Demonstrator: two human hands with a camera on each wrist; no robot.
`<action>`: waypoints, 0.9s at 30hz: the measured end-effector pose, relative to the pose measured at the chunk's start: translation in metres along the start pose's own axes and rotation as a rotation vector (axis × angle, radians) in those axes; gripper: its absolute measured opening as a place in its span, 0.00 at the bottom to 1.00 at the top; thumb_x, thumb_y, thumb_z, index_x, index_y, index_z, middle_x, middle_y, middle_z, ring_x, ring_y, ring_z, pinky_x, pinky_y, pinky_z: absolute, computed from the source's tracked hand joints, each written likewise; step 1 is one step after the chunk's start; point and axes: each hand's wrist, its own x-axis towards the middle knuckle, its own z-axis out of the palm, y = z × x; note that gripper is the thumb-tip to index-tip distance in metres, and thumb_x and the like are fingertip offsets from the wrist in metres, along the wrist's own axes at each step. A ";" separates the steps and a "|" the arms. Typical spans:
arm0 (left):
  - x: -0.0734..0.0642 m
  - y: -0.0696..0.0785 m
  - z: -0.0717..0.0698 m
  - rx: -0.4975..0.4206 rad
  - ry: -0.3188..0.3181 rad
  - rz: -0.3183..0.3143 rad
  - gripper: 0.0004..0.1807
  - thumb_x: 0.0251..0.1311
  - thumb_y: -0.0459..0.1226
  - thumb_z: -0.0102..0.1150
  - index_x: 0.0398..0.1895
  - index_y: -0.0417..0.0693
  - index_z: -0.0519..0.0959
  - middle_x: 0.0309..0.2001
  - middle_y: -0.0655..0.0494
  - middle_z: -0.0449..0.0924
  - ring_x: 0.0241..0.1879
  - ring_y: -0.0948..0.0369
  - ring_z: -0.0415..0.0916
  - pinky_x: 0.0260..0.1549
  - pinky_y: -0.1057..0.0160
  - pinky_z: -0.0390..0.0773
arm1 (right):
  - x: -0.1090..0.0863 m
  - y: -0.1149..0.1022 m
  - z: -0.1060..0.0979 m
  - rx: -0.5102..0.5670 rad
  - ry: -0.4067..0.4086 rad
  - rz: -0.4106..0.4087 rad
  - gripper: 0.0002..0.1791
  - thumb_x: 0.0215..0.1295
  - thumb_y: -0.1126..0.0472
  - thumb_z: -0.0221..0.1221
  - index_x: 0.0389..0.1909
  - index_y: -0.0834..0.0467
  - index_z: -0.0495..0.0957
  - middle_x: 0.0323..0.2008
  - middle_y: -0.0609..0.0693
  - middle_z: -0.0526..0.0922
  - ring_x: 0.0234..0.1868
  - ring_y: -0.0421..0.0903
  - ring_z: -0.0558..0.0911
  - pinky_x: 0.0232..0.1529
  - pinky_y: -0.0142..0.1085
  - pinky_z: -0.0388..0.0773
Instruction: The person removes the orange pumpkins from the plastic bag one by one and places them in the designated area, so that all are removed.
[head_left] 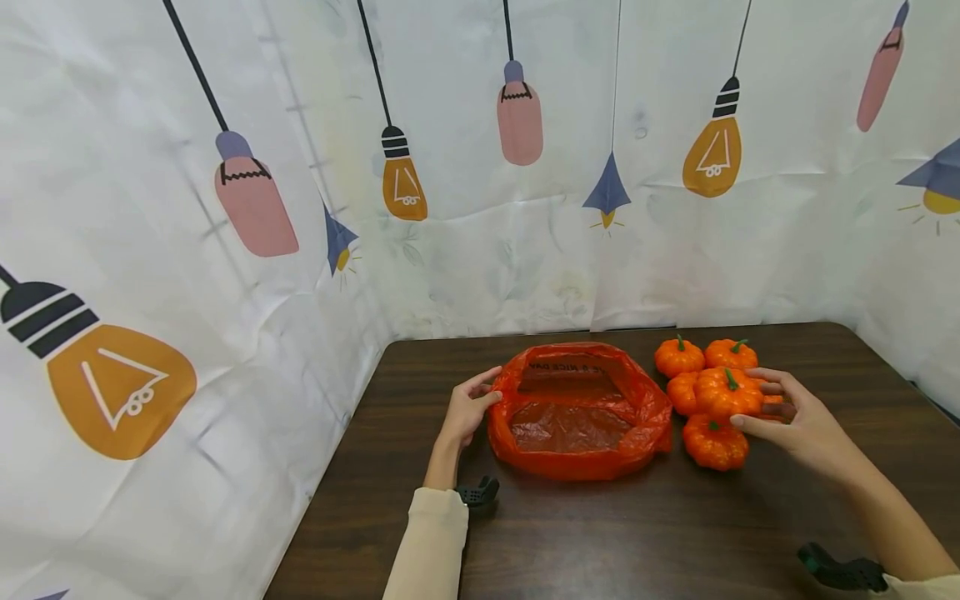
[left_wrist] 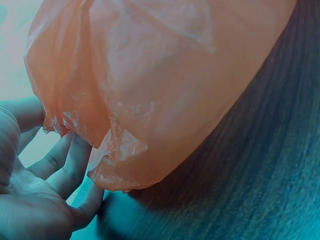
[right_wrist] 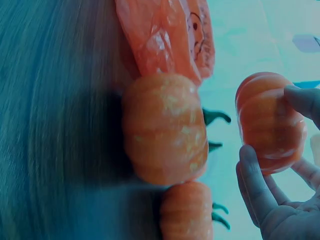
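Observation:
A red-orange plastic bag [head_left: 577, 462] sits with its mouth spread wide on the brown table. At its left rim my left hand [head_left: 468, 408] pinches the edge; in the left wrist view its fingers [left_wrist: 75, 165] lie against the crumpled film. My right hand [head_left: 802, 429] holds a small orange toy pumpkin [head_left: 726, 393] with a green stem, gripped between thumb and fingers. In the right wrist view this held pumpkin [right_wrist: 267, 125] is raised above the others. Right below it in the head view is a speckled pumpkin [head_left: 716, 446].
Several more pumpkins cluster right of the bag, among them one at the back left [head_left: 678, 357] and one at the back right [head_left: 731, 354]. The dark wooden table [head_left: 600, 542] meets a white curtain [head_left: 480, 275] printed with lamps behind and at the left.

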 end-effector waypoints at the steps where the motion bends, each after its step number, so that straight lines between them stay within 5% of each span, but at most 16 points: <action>1: -0.002 0.004 0.000 0.004 -0.009 0.001 0.27 0.68 0.29 0.61 0.70 0.47 0.75 0.51 0.37 0.79 0.38 0.62 0.79 0.47 0.56 0.86 | -0.001 0.002 -0.002 0.004 0.002 0.007 0.42 0.71 0.51 0.63 0.79 0.53 0.53 0.71 0.69 0.58 0.48 0.22 0.70 0.38 0.36 0.79; 4: -0.010 0.017 -0.001 0.008 -0.034 0.000 0.26 0.68 0.28 0.60 0.70 0.45 0.75 0.51 0.36 0.79 0.38 0.61 0.80 0.48 0.55 0.85 | -0.004 0.008 -0.005 0.015 0.016 0.014 0.41 0.72 0.52 0.63 0.79 0.50 0.54 0.69 0.67 0.60 0.45 0.19 0.71 0.37 0.35 0.78; 11: 0.001 -0.006 0.003 0.013 0.040 0.027 0.25 0.68 0.31 0.63 0.67 0.53 0.79 0.49 0.41 0.80 0.38 0.61 0.80 0.45 0.58 0.86 | -0.009 0.023 -0.010 0.013 0.036 0.057 0.39 0.72 0.52 0.62 0.79 0.46 0.55 0.64 0.59 0.64 0.43 0.21 0.75 0.36 0.32 0.78; 27: 0.001 -0.007 0.002 0.013 0.041 0.028 0.24 0.68 0.31 0.62 0.66 0.56 0.80 0.47 0.45 0.81 0.39 0.60 0.80 0.45 0.60 0.86 | -0.022 0.053 -0.019 -0.005 0.042 0.091 0.39 0.72 0.51 0.63 0.78 0.47 0.55 0.61 0.63 0.64 0.43 0.18 0.74 0.36 0.29 0.77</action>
